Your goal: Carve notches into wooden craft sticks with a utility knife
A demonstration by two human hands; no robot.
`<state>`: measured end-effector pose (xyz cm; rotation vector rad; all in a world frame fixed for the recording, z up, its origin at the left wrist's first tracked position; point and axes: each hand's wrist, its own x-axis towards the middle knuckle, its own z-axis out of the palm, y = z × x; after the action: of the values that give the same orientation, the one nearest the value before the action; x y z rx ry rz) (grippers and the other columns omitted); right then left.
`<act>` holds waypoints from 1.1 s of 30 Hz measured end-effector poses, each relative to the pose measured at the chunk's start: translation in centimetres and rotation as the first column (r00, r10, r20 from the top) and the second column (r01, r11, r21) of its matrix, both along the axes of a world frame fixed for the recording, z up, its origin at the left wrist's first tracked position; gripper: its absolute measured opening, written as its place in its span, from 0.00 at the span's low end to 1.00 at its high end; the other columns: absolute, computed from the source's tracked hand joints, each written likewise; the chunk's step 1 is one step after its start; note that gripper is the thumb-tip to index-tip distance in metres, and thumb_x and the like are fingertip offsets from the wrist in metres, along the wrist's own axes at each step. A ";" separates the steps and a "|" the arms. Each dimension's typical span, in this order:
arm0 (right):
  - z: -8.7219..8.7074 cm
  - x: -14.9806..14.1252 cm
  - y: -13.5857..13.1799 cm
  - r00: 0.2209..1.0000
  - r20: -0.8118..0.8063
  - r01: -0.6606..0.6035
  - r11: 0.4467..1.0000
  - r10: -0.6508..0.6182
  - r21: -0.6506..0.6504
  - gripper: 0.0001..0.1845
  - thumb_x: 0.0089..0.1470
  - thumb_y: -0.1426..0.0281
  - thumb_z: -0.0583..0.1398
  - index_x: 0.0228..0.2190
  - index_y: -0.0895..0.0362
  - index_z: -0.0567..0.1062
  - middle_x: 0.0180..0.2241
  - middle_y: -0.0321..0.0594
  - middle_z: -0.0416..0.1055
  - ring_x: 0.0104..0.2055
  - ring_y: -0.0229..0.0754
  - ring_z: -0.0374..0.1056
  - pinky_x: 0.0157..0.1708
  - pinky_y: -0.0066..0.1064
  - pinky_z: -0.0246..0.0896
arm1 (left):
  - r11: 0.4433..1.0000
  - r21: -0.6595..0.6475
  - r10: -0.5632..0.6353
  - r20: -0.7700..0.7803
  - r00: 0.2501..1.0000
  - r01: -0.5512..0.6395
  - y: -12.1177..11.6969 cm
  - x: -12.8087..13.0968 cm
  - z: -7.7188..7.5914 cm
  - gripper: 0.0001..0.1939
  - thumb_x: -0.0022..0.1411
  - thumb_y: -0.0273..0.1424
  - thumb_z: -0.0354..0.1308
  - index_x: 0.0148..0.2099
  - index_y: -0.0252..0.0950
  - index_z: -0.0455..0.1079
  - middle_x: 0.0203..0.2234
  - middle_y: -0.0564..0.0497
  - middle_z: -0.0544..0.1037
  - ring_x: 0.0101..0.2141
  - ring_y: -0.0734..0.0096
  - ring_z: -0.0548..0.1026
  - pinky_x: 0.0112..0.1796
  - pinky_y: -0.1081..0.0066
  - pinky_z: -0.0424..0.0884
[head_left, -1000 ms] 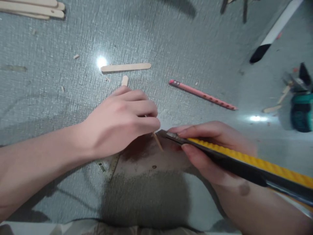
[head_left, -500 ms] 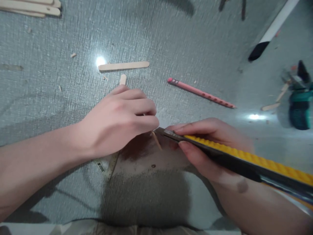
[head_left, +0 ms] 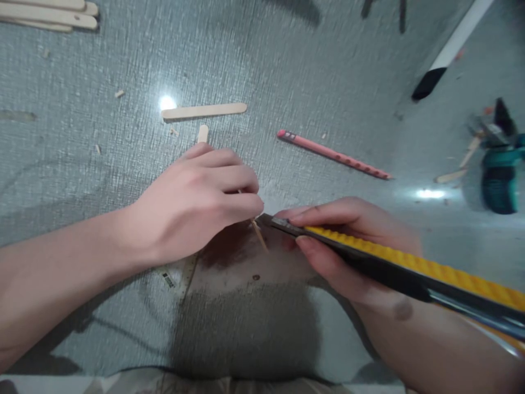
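My left hand (head_left: 200,202) is closed, its fingers pressing on a thin wooden stick (head_left: 260,236) whose end pokes out below the fingertips. Behind that hand the rounded end of a popsicle stick (head_left: 203,133) shows; the hand covers the rest. In my right hand (head_left: 332,241) is a yellow and black utility knife (head_left: 389,262), gripped near its front. The blade tip meets the thin stick right beside my left fingertips. Partly under my left wrist lies a clear triangular ruler (head_left: 189,273).
A loose popsicle stick (head_left: 205,111) and a pink pencil (head_left: 334,155) lie beyond my hands. A stack of popsicle sticks (head_left: 49,16) is at the far left. At the right are a white and black pen-like item (head_left: 451,52) and a teal tool (head_left: 499,180). Small wood scraps are scattered about.
The whole view has shifted slightly, so things sit a little further left. Both hands keep their grips, and the blade stays at the thin stick.
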<state>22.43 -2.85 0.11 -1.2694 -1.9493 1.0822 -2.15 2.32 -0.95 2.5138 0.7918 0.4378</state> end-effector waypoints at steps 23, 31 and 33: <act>0.5 -0.7 -0.2 0.995 0.025 0.092 0.996 -0.092 -0.020 0.13 0.54 0.76 0.63 0.41 0.49 0.76 0.37 0.36 0.81 0.34 0.42 0.77 0.31 0.32 0.73 | 1.000 -0.009 -0.005 0.014 1.000 0.005 0.1 0.0 0.1 0.15 0.72 0.25 0.47 0.38 0.38 0.74 0.39 0.52 0.79 0.42 0.65 0.73 0.39 0.63 0.61; 0.6 -0.6 -0.4 0.986 -0.064 0.146 0.985 -0.152 -0.093 0.10 0.55 0.75 0.63 0.39 0.50 0.77 0.36 0.36 0.80 0.32 0.40 0.76 0.31 0.31 0.73 | 1.000 -0.015 -0.007 0.009 1.000 0.007 0.1 -0.1 0.1 0.15 0.72 0.25 0.46 0.39 0.40 0.73 0.40 0.53 0.79 0.43 0.66 0.73 0.40 0.63 0.61; 0.6 -0.7 -0.3 0.992 -0.084 0.087 0.994 -0.092 -0.068 0.12 0.54 0.76 0.62 0.39 0.50 0.76 0.36 0.37 0.80 0.32 0.41 0.76 0.30 0.32 0.72 | 1.000 -0.019 -0.010 0.017 1.000 0.010 0.1 -0.2 0.1 0.14 0.73 0.26 0.46 0.39 0.39 0.73 0.40 0.53 0.80 0.43 0.65 0.73 0.40 0.63 0.62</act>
<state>21.72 -3.19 0.66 -1.3085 -1.7892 1.1435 -2.35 2.42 -0.87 2.4924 0.7732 0.4454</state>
